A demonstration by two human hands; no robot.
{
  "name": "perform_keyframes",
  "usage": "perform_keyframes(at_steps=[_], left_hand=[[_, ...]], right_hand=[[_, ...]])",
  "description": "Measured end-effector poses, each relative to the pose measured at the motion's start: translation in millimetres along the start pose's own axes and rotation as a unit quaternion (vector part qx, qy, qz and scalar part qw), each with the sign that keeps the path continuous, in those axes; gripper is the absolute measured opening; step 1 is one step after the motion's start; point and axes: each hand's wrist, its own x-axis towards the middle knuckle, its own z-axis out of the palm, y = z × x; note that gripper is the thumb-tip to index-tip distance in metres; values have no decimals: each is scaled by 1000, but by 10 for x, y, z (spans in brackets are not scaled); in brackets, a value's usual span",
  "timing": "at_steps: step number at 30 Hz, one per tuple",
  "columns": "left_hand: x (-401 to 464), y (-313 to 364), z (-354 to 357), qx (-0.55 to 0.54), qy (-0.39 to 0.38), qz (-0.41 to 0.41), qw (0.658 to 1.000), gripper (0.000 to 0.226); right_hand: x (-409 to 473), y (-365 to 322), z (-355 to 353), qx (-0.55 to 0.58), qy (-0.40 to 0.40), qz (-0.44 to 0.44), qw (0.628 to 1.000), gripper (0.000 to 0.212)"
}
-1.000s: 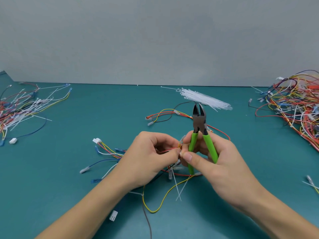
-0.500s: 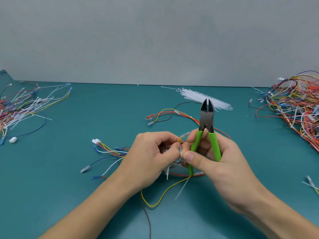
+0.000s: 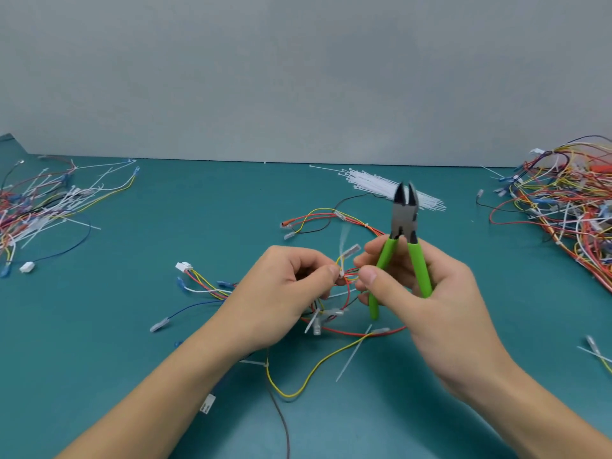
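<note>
Your left hand (image 3: 281, 293) is curled, thumb and forefinger pinching the wire harness (image 3: 349, 280) right at the white cable tie (image 3: 344, 241), whose tail sticks up blurred. Your right hand (image 3: 447, 309) grips the green-handled side cutters (image 3: 402, 223), fingers wrapped round the handles; its thumb and forefinger tips meet the same wires just beside your left fingertips. The cutters stand upright, blades up and slightly parted, clear of the wires. The harness is held above the teal table (image 3: 198, 210) between both hands, with loose ends trailing onto it and a white connector (image 3: 183, 267) to the left. A bundle of cable ties (image 3: 371, 185) lies behind. Wire piles sit far left (image 3: 39, 200) and far right (image 3: 563, 200).
</note>
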Motion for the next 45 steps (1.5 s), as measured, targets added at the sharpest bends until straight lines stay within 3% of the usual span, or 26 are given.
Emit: perform_keyframes(at_steps=[5,10,13,18,27,30,33,38,45], left_hand=[[-1,-14,-10,-1,-40,-13,999,24],[-16,2,-12,44,-87,-7,995,23],[-45,26,-20,72,-123,13,990,28],[-71,49,-26,119,-162,30,979,39],[-45,53,-82,-13,-187,-32,982,29],[-42,26,-92,-31,-174,-41,983,28],[-47,16,-91,-44,-126,-41,990,5],[-77,45,-42,-3,-92,20,996,5],[-76,61,45,-26,-46,15,999,7]], right_hand=[[-23,17,-23,-96,4,-26,995,19],[-11,-23,-84,-261,-6,-88,961,10],[24,28,-111,-254,-54,-39,965,17],[69,52,-159,-218,-118,-4,969,8],[21,-28,-102,-277,-111,-204,932,25],[-4,20,-88,-251,-102,-179,946,10],[1,73,-74,-192,-76,-92,974,9],[42,70,-51,-130,-57,-37,989,13],[9,65,-28,-106,-35,-14,994,15]])
